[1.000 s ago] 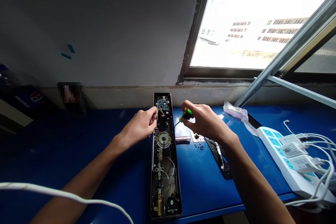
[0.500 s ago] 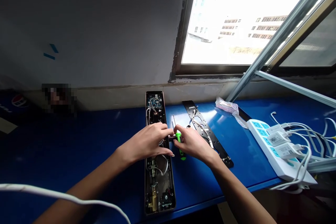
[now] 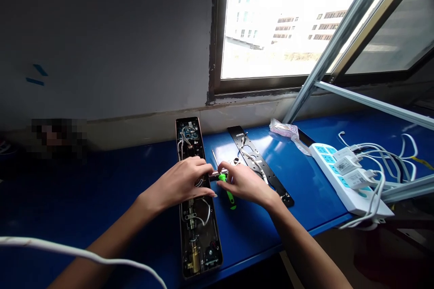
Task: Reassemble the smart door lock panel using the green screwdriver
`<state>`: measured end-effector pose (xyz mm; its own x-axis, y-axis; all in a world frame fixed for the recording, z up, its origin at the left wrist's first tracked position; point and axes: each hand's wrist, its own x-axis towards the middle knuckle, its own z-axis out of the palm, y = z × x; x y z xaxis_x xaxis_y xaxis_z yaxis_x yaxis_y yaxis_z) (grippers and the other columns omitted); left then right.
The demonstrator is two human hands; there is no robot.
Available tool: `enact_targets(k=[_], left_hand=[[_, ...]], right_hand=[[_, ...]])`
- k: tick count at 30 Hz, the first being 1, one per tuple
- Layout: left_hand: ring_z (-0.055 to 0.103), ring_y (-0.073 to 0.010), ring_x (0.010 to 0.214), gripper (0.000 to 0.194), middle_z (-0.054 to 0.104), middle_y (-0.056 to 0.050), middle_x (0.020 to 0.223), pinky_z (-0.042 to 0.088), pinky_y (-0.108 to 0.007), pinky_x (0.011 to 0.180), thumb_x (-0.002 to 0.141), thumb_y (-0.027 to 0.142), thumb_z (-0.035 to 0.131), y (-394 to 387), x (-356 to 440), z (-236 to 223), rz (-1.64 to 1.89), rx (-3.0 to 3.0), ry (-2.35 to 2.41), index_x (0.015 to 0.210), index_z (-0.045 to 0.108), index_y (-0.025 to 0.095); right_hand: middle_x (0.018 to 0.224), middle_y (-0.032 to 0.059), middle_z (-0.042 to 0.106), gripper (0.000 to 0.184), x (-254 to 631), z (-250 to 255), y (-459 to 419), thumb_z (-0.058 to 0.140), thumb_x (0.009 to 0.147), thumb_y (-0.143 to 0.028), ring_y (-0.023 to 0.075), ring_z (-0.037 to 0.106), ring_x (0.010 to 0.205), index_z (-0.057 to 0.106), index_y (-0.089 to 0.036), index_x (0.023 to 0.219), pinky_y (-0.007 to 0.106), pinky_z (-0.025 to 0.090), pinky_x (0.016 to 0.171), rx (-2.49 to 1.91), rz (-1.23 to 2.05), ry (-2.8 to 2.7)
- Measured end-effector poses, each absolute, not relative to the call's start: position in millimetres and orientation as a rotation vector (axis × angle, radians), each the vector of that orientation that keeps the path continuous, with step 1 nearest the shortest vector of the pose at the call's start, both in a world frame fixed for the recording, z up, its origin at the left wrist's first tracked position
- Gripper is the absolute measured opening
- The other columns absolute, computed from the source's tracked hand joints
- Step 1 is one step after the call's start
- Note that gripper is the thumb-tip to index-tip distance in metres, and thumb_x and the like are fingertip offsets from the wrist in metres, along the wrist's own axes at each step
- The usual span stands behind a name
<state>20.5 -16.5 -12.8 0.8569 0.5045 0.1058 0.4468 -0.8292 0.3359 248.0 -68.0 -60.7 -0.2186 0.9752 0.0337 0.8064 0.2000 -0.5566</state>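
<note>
The left hand (image 3: 178, 181) and the right hand (image 3: 244, 185) come together above a blue tabletop (image 3: 298, 189), curling in from either side around a short polished steel rod (image 3: 214, 173). Both look clamped on it, as if to steady it between them, though they hide much of its length. The left hand sits over an opened door-lock body (image 3: 200, 253), a long, shallow metal housing lying on its back with the open side up, which leaves its dark circuit board (image 3: 188, 133), thin white wires (image 3: 206, 213) and brass cylinder (image 3: 194, 262) exposed and within easy reach. Just right of the housing, a green-handled screwdriver (image 3: 229, 194) lies close under the right hand, its slim steel shaft (image 3: 213, 157) pointing toward the wall; whether that hand also touches it is hard to tell. Beyond it, a black perforated metal plate (image 3: 258, 161) lies slantwise, near at hand but apart from the housing. Farther right, well away from the work, sit a white power strip (image 3: 334, 172) with blue sockets, white plug chargers (image 3: 347, 165) and a pale pink packet (image 3: 283, 128)
</note>
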Motion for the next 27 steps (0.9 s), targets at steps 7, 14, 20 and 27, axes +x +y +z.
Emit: enact_targets(k=[7, 14, 20, 27], left_hand=[[0.062, -0.0289, 0.11, 0.031, 0.072, -0.01, 0.108, 0.058, -0.043, 0.091, 0.102, 0.042, 0.064, -28, 43, -22, 0.458, 2.888, 0.587, 0.118, 0.071, 0.016], [0.054, -0.0394, 0.139, 0.031, 0.074, -0.013, 0.124, 0.055, -0.057, 0.109, 0.104, 0.036, 0.061, -28, 57, -48, 0.442, 3.016, 0.471, 0.124, 0.072, 0.015], [0.053, -0.0376, 0.14, 0.027, 0.075, -0.013, 0.122, 0.056, -0.057, 0.11, 0.103, 0.032, 0.061, -24, 54, -45, 0.492, 2.967, 0.442, 0.121, 0.074, 0.016], [0.066, -0.0241, 0.107, 0.024, 0.074, -0.01, 0.111, 0.058, -0.037, 0.09, 0.101, 0.017, 0.058, -9, 23, -6, 0.502, 2.792, 0.586, 0.118, 0.074, 0.019]], right_hand=[[0.094, 0.0054, 0.076, 0.012, 288, -62, -64, 0.055, 0.096, -0.019, 0.0169, 0.068, 0.076, 0.061, -0.021, 0.107, 0.029, 0.047, 0.072, -1.823, 0.341, -1.766], [0.107, 0.0093, 0.079, 0.014, 282, -79, -64, 0.062, 0.092, -0.017, 0.0227, 0.071, 0.092, 0.066, -0.021, 0.105, 0.032, 0.046, 0.078, -1.852, 0.28, -1.802], [0.1, 0.0093, 0.08, 0.015, 281, -81, -62, 0.062, 0.091, -0.012, 0.0232, 0.072, 0.083, 0.066, -0.021, 0.102, 0.033, 0.047, 0.075, -1.829, 0.275, -1.799], [0.101, 0.0025, 0.077, 0.017, 258, -55, -73, 0.066, 0.094, -0.019, 0.0141, 0.067, 0.069, 0.062, -0.024, 0.11, 0.03, 0.054, 0.069, -1.567, 0.264, -1.79]])
